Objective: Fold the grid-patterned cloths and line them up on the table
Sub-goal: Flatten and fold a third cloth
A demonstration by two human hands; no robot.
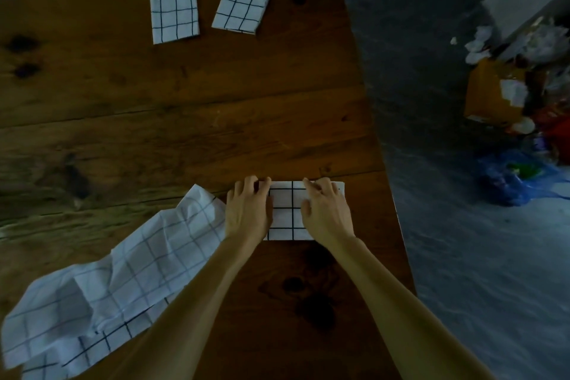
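A small folded white cloth with a black grid [288, 213] lies near the table's front right. My left hand [248, 210] rests on its left side, fingers curled over the far edge. My right hand [327, 213] presses its right side, fingertips at the far right corner. Two folded grid cloths lie at the far side of the wooden table [185, 120]: one upright [173, 11], one tilted to its right [243, 3]. A loose, crumpled grid cloth [101, 284] is spread at the front left, partly under my left forearm.
The table's right edge runs close to my right arm, with grey floor [447, 194] beyond. Cardboard boxes, papers and a blue plastic bag [512, 176] clutter the floor at the right. Dark objects stand behind the table's far edge.
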